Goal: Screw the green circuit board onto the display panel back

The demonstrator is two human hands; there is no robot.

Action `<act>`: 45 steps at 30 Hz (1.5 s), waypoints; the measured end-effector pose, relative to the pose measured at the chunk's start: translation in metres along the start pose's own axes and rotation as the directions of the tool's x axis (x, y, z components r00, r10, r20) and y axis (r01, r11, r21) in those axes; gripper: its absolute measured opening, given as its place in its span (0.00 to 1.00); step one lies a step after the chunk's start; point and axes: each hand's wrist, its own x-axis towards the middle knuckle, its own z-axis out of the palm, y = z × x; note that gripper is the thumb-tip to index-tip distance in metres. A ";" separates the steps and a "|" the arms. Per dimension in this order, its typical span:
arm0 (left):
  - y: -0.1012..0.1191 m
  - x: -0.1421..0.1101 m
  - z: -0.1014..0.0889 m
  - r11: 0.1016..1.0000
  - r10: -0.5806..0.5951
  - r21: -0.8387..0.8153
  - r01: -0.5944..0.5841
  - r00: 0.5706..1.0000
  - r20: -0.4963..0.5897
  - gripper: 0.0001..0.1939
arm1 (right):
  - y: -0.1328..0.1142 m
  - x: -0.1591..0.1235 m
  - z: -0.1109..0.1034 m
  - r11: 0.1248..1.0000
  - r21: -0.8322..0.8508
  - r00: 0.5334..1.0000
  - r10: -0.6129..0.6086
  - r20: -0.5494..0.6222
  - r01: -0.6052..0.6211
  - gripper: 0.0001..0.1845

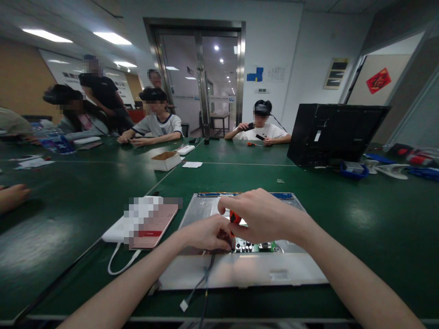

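Note:
In front of me a flat display panel [288, 269] lies back-side up, with a green circuit board [255, 246] on its middle. My right hand [264, 214] is closed around the orange and black handle of a screwdriver [235, 217], held upright over the board's left end. Low beside it, my left hand [214, 233] has its fingers pinched together at the board's left edge. Whatever lies between those fingertips is hidden. A dark cable [206, 274] with a white connector [184, 305] trails from under my left hand over the panel's near edge.
Left of the panel lie a white power bank [115, 230], a pink phone [159, 224] and a white cord [118, 269]. An open cardboard box [166, 161] stands farther back. A black monitor [332, 132] and blue tray [353, 170] are at right. Several people sit around the green table [377, 219].

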 end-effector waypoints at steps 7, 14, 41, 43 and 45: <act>0.001 0.000 0.000 0.999 -0.021 -0.033 0.022 1.000 0.002 0.04 | 0.003 0.000 0.002 0.999 -0.045 0.999 0.001 -0.032 -0.003 0.05; 0.000 0.000 0.001 1.000 -0.021 -0.023 0.021 1.000 -0.002 0.07 | 0.003 0.001 0.003 0.993 -0.107 0.998 0.048 -0.036 -0.051 0.09; 0.000 -0.001 0.002 0.999 -0.026 -0.025 0.026 1.000 -0.011 0.04 | 0.005 0.000 0.002 0.999 -0.048 0.999 -0.005 -0.041 0.003 0.07; 0.002 -0.001 0.001 0.999 -0.031 -0.022 0.031 0.999 -0.008 0.06 | 0.006 0.001 0.003 0.995 -0.100 0.999 0.020 -0.049 -0.025 0.07; 0.003 -0.001 0.000 0.999 -0.033 -0.019 0.033 0.999 0.011 0.06 | 0.007 0.001 0.004 0.990 -0.133 0.998 0.037 -0.045 -0.042 0.08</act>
